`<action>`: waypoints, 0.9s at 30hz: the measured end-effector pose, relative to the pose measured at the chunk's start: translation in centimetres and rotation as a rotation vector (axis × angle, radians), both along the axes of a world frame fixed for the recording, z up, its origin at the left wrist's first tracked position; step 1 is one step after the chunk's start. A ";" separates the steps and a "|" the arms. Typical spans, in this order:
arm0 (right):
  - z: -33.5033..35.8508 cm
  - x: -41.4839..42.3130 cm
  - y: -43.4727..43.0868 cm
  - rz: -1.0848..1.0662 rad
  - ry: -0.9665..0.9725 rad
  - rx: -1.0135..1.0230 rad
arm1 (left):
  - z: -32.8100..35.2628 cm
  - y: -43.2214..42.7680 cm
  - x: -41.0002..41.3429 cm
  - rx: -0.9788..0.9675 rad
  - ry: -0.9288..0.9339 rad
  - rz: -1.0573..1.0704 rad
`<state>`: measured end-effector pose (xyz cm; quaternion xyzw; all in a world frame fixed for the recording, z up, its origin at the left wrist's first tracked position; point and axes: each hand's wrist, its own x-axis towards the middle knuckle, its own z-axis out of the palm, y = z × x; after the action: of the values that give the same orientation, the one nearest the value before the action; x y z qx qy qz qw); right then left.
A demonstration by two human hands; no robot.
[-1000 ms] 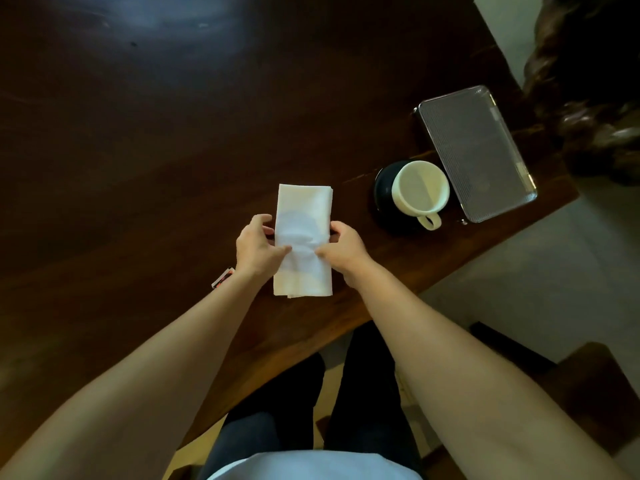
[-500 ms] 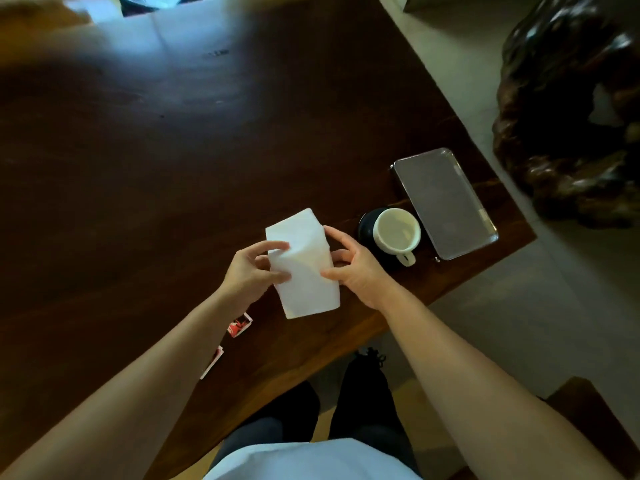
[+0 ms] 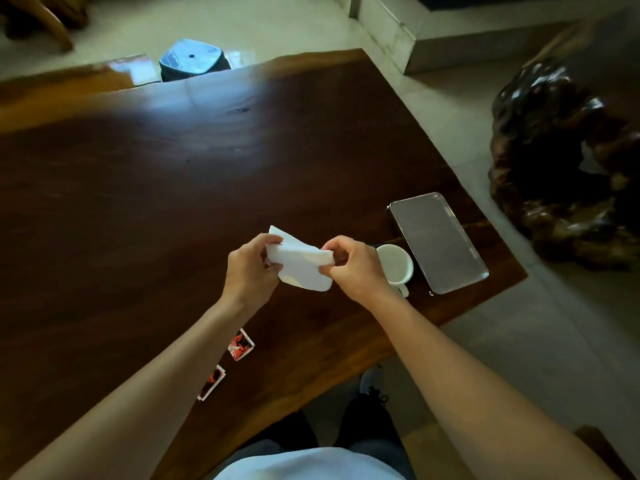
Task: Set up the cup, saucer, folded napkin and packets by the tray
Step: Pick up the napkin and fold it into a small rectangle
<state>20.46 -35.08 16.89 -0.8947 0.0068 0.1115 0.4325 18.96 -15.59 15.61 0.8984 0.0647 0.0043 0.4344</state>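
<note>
Head view, left hand (image 3: pixel 250 271) and right hand (image 3: pixel 353 268) pinching napkin (image 3: pixel 299 266), cup (image 3: pixel 395 265) empty, tray (image 3: pixel 438 242) bare

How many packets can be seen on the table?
2. One packet lies beside the left forearm, the other packet nearer the table edge. The arm may hide more.

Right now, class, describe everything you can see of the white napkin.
The napkin is plain white, soft like cloth or thick paper, folded and bent across its middle. It is held above the dark wooden table, pinched at its left end by the left hand and at its right end by the right hand. One corner sticks up behind; the lower flap droops.
</note>
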 end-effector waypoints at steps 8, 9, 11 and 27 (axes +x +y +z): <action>2.0 -0.7 0.0 -0.164 0.186 0.495 | 2.0 0.5 0.2 -0.483 0.106 0.033; 2.2 -0.8 -0.1 -0.158 0.209 0.531 | 2.3 0.5 0.2 -0.550 0.115 0.050; 2.5 -0.7 0.0 -0.141 0.215 0.509 | 2.7 0.5 0.0 -0.600 0.128 0.065; 4.8 0.5 -0.3 -0.010 0.022 0.138 | 4.2 1.6 1.2 0.072 -0.086 -0.088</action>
<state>20.94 -35.36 21.73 -0.8613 0.0084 0.1193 0.4938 20.15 -14.01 19.81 0.9144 0.0060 0.0261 0.4040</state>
